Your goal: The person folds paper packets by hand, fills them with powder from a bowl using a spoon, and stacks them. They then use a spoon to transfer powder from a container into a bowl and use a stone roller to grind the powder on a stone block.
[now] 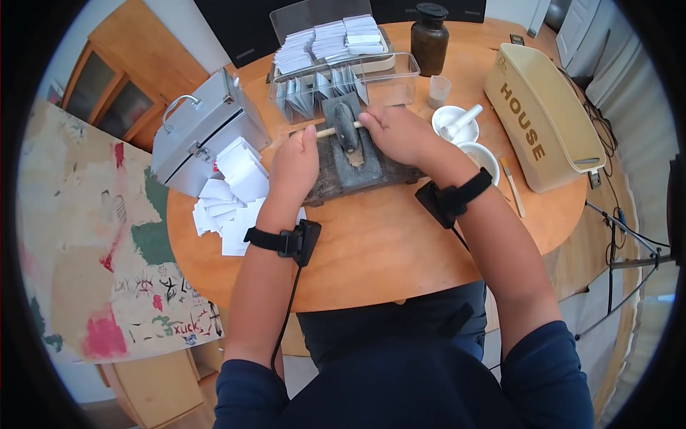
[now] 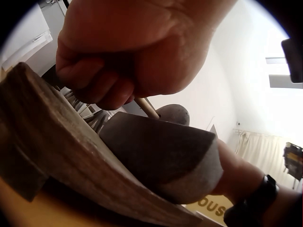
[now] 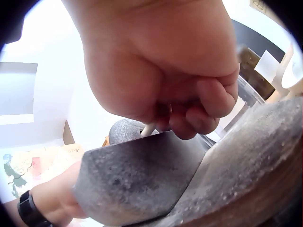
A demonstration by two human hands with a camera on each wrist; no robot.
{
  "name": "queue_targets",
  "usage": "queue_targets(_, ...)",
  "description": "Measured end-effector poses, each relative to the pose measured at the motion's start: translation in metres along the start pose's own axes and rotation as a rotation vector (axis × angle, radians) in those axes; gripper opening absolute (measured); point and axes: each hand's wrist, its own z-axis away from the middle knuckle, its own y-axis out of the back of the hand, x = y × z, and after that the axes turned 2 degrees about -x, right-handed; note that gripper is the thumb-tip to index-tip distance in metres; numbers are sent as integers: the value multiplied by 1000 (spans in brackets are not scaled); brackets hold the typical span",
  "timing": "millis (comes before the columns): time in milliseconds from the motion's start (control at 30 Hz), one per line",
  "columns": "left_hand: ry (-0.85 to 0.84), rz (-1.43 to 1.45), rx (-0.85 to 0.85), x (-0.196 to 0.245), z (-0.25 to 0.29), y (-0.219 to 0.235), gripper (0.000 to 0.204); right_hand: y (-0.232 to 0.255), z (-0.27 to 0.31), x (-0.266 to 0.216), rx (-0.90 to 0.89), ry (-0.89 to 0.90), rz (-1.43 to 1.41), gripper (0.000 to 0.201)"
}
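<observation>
A dark stone grinding wheel (image 1: 345,127) stands on edge in a grey stone trough (image 1: 357,175), with a wooden axle handle (image 1: 326,133) through its middle. My left hand (image 1: 296,163) grips the left end of the handle, and my right hand (image 1: 397,134) grips the right end. Brownish crumbs (image 1: 355,158) lie in the trough in front of the wheel. A dark, rough slab (image 1: 325,189) bears the trough. Both wrist views show curled fingers round the handle, just above the trough's end (image 2: 161,146), with the wheel (image 3: 125,129) behind it.
White papers (image 1: 239,175) and a silver metal case (image 1: 207,136) lie left. Behind stand a clear box (image 1: 393,93) of packets and a brown jar (image 1: 429,46). To the right are a plastic cup (image 1: 439,89), mortar (image 1: 468,134), bowl (image 1: 488,157), brush (image 1: 513,189) and beige bin (image 1: 529,114).
</observation>
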Motion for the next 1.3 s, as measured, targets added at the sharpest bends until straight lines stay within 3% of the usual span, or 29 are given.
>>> queue_targets(133, -21, 31, -3, 0, 19, 0, 49, 4, 22, -10, -3, -4, -5, 35)
queue_targets(400, 34, 24, -33, 0, 14, 2, 46, -1, 10, -1, 54, 80, -9, 36)
queue_targets(567, 63, 19, -28, 2, -4, 0, 46, -1, -4, 3, -14, -5, -74, 38)
queue_targets(700, -22, -111, -8, 0, 10, 3, 47, 0, 15, -2, 11, 48, -31, 37)
queue_targets(767, 24, 22, -29, 1, 21, 1, 49, 0, 13, 0, 12, 42, -58, 37)
queue_targets(900, 63, -20, -10, 7, -3, 2, 48, 0, -3, 5, -12, 2, -69, 37)
queue_targets(1067, 43, 25, -43, -8, 16, -2, 50, 4, 17, -5, -19, 28, -54, 36)
queue_targets(1200, 62, -49, -36, 3, -3, 3, 49, -2, -7, 7, 13, 35, -69, 37)
queue_targets(1300, 127, 18, -121, 4, -4, 6, 49, -2, 2, 6, 2, 48, -92, 37)
